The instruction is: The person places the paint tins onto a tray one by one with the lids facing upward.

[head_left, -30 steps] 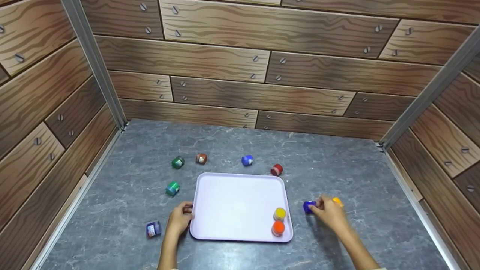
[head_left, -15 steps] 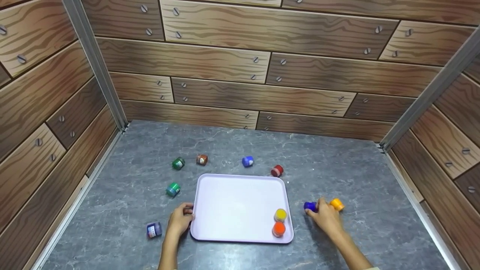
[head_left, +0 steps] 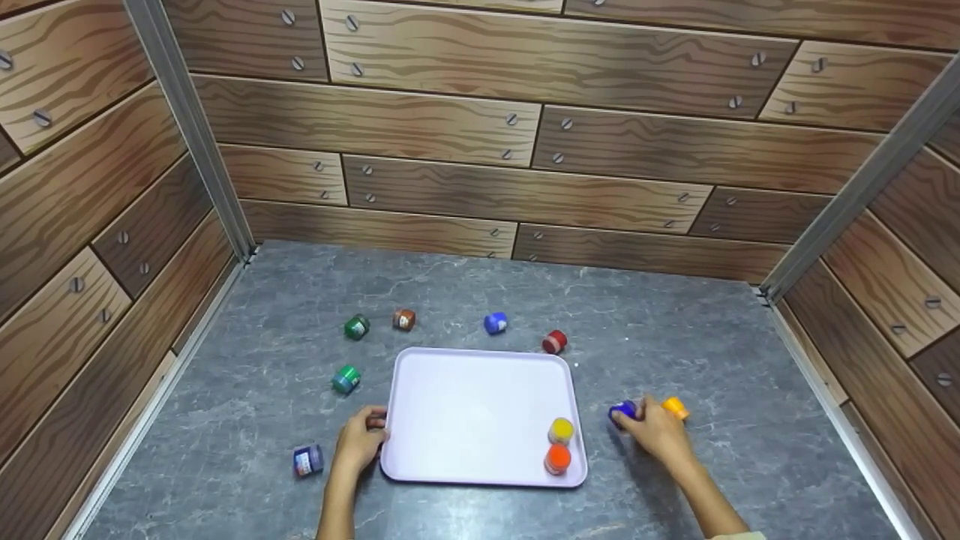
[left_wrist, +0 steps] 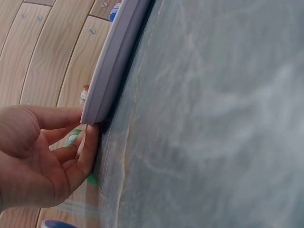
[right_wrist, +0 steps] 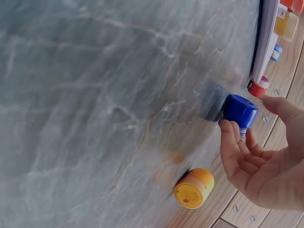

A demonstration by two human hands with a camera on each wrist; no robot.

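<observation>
In the head view my left hand (head_left: 360, 442) pinches the left edge of a pale lilac tray (head_left: 465, 420). The left wrist view shows the thumb against the rim (left_wrist: 102, 95) and fingers below it. To the tray's right, my right hand (head_left: 660, 431) has thumb and fingers around a dark blue paint jar (head_left: 622, 412). Seen from the right wrist, that blue jar (right_wrist: 240, 111) sits between thumb and fingertips, close over the tabletop. An orange-yellow paint jar (head_left: 676, 409) lies just beyond the right hand. Yellow (head_left: 561, 430) and orange-red (head_left: 557, 459) jars stand in the tray's front right corner.
Behind the tray lie dark green (head_left: 357, 326), brown (head_left: 404, 319), blue (head_left: 496, 322) and red (head_left: 554, 342) jars. A green jar (head_left: 346, 379) and a dark purple-blue jar (head_left: 308, 460) are on the left. Wood-patterned walls (head_left: 435, 120) surround the grey tabletop (head_left: 690, 330).
The dark blue jar has turned and tilted slightly in my right hand, whose fingers have shifted around it. My left hand stays at the tray's edge.
</observation>
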